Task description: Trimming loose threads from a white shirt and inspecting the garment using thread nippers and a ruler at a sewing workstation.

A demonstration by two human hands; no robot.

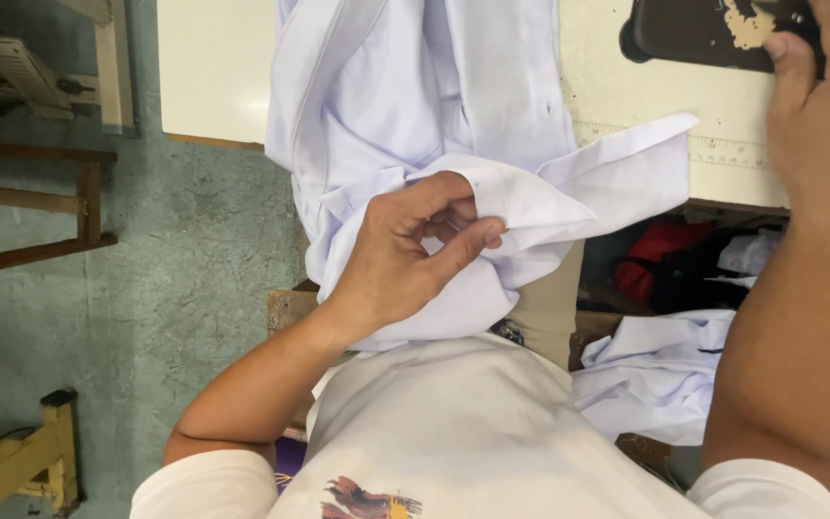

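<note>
Head view looking straight down at someone in a white t-shirt [473,432] working on a pale lilac-white shirt [415,106]. That garment is draped off the edge of a cream table [213,67] and hangs down toward the person's lap. Left hand [405,255] has a fold of the fabric pinched between thumb and index finger, other fingers curled in behind, right around the cuff or collar part that sticks out to the right. Right hand [818,106] is up at the top corner, fingers wrapped over the edge of a dark worn iron-looking thing [703,34] sitting on the table; can't tell how tight the grip is since the frame cuts it off. More of the same pale cloth [655,370] is piled just beside the right forearm, with a red and black bundle [665,264] behind it. Green concrete floor [146,288] and a wooden frame [21,202] off to the left.
</note>
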